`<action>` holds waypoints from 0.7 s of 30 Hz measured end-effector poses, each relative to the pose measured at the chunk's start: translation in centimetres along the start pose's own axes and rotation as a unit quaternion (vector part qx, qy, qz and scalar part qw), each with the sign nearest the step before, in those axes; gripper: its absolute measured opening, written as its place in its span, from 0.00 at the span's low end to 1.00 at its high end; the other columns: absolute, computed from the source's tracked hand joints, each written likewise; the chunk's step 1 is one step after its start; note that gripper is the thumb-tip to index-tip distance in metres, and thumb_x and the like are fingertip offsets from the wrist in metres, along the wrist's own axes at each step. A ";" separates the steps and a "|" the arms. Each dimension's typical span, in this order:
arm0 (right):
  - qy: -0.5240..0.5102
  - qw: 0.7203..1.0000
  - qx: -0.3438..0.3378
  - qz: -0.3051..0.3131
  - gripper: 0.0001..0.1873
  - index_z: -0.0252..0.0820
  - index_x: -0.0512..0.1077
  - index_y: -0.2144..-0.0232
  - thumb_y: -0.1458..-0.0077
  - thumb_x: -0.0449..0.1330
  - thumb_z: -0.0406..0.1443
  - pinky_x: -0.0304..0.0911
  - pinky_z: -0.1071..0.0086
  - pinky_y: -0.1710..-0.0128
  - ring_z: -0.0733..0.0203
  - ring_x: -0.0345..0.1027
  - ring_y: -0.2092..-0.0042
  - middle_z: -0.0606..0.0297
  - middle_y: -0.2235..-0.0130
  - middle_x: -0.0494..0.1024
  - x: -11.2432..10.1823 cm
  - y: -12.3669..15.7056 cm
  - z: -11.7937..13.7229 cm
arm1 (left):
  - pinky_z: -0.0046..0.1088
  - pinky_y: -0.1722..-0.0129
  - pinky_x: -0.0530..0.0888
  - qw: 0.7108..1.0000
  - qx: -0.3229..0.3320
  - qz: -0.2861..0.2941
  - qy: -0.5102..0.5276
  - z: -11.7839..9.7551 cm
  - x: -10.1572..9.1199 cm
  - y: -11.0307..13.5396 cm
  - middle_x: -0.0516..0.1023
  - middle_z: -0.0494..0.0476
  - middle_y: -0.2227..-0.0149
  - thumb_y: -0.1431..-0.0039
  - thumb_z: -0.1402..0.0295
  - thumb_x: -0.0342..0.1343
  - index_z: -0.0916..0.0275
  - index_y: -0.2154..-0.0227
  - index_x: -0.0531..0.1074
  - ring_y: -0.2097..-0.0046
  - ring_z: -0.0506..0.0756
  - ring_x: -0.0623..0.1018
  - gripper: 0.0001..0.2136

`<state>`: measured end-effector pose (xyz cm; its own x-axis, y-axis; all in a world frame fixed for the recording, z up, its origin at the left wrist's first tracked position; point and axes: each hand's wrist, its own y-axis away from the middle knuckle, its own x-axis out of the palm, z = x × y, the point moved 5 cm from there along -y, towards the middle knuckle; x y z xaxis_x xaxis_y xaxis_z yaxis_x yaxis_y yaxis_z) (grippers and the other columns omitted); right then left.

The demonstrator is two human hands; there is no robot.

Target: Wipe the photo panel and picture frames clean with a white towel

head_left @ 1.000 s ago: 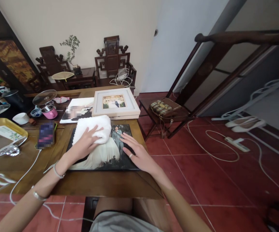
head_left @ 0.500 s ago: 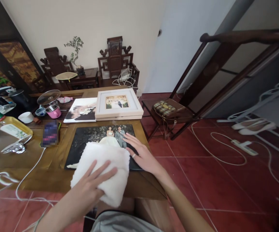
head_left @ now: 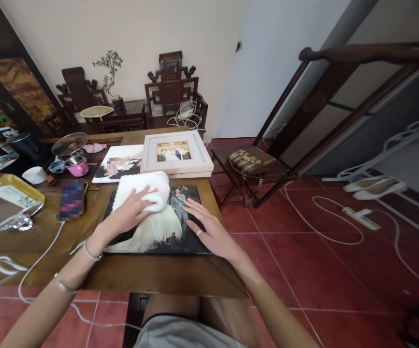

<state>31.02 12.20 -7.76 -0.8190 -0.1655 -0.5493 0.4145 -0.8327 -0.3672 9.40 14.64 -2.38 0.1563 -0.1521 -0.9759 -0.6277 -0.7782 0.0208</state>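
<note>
A dark wedding photo panel (head_left: pixel 158 235) lies flat on the wooden table, showing a pale gown and a figure in a grey suit. My left hand (head_left: pixel 131 209) presses a folded white towel (head_left: pixel 146 186) onto its upper left part, fingers spread over the cloth. The towel hides that part of the picture. At the panel's right edge rests my right hand (head_left: pixel 211 232), fingers stretched out and a ring on one of them, with nothing in its grasp.
Behind the panel are a white-framed picture box (head_left: pixel 176 154) and a white photo album (head_left: pixel 118 164). Left stand a phone (head_left: pixel 72 200) on a cable, a hair claw clip (head_left: pixel 17 220), an oil bottle (head_left: pixel 17 191) and a pink cup (head_left: pixel 77 166). A chair holds a checked bag (head_left: pixel 247 162).
My left hand has pushed the towel forward and left, from the panel's front edge to its upper left, uncovering the gown. My right hand stays at the right edge.
</note>
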 end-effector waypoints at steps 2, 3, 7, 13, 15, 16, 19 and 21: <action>-0.001 1.000 -0.001 -0.002 0.21 0.44 0.68 0.43 0.36 0.51 0.39 0.49 0.49 0.35 0.55 0.51 0.33 0.56 0.37 0.65 0.0 0.0 0.0 | 0.53 0.34 0.48 1.000 -0.007 0.003 -0.001 0.4 -0.2 -0.4 0.59 0.59 0.34 0.32 0.68 0.44 0.60 0.51 0.72 0.30 0.61 0.47 0.13; -0.002 1.000 0.000 -0.004 0.21 0.45 0.68 0.43 0.36 0.51 0.39 0.49 0.48 0.35 0.54 0.51 0.33 0.56 0.37 0.65 0.0 0.0 0.0 | 0.53 0.34 0.48 1.000 -0.011 0.003 -0.003 0.4 -0.3 -0.3 0.58 0.60 0.34 0.32 0.68 0.44 0.61 0.51 0.72 0.30 0.61 0.48 0.13; -0.009 1.000 -0.005 -0.009 0.21 0.47 0.68 0.43 0.36 0.52 0.39 0.49 0.48 0.35 0.54 0.51 0.34 0.57 0.37 0.65 0.0 0.0 0.1 | 0.57 0.35 0.50 1.000 -0.020 0.004 -0.014 -1.9 0.0 1.8 0.54 0.60 0.32 0.33 0.71 0.46 0.62 0.54 0.73 0.30 0.63 0.47 0.12; -0.014 1.000 -0.010 -0.018 0.21 0.50 0.67 0.42 0.36 0.52 0.40 0.49 0.47 0.35 0.53 0.52 0.34 0.60 0.37 0.65 -0.1 0.0 0.1 | 0.54 0.34 0.50 0.998 0.007 0.054 -0.013 -8.7 1.5 8.2 0.55 0.56 0.33 0.40 0.79 0.51 0.62 0.71 0.76 0.31 0.64 0.49 0.11; -0.012 1.000 -0.009 -0.017 0.21 0.50 0.67 0.42 0.36 0.52 0.40 0.50 0.47 0.35 0.53 0.52 0.34 0.59 0.37 0.65 -0.1 0.1 0.1 | 0.52 0.34 0.50 0.997 0.020 0.078 -0.004 -10.3 1.5 9.9 0.55 0.52 0.33 0.43 0.80 0.53 0.61 0.74 0.75 0.31 0.63 0.51 0.10; -0.010 1.000 -0.010 -0.016 0.21 0.49 0.68 0.42 0.36 0.52 0.40 0.50 0.47 0.35 0.53 0.52 0.34 0.59 0.37 0.65 -0.1 0.1 0.1 | 0.51 0.33 0.51 0.996 0.026 0.088 0.002 -10.7 1.3 10.6 0.55 0.50 0.33 0.44 0.80 0.54 0.60 0.75 0.75 0.31 0.63 0.52 0.10; -0.003 1.000 -0.011 -0.012 0.21 0.47 0.68 0.43 0.36 0.52 0.40 0.51 0.47 0.35 0.54 0.52 0.34 0.57 0.37 0.65 0.0 0.1 0.0 | 0.45 0.34 0.55 0.993 0.050 0.107 0.025 -10.8 0.3 11.4 0.57 0.49 0.34 0.44 0.80 0.54 0.59 0.71 0.76 0.32 0.59 0.53 0.10; -0.001 1.000 -0.012 -0.010 0.21 0.46 0.68 0.43 0.36 0.52 0.40 0.50 0.48 0.35 0.54 0.52 0.34 0.57 0.37 0.65 0.0 0.1 0.0 | 0.42 0.34 0.56 0.991 0.063 0.105 0.046 -10.2 -0.5 11.1 0.58 0.51 0.34 0.42 0.81 0.53 0.59 0.67 0.75 0.32 0.57 0.53 0.11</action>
<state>31.05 12.14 -7.84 -0.8280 -0.1492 -0.5405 0.4070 -0.8230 -0.3963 10.17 -0.14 0.51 0.0764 -0.3624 -0.9289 -0.7429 -0.6420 0.1894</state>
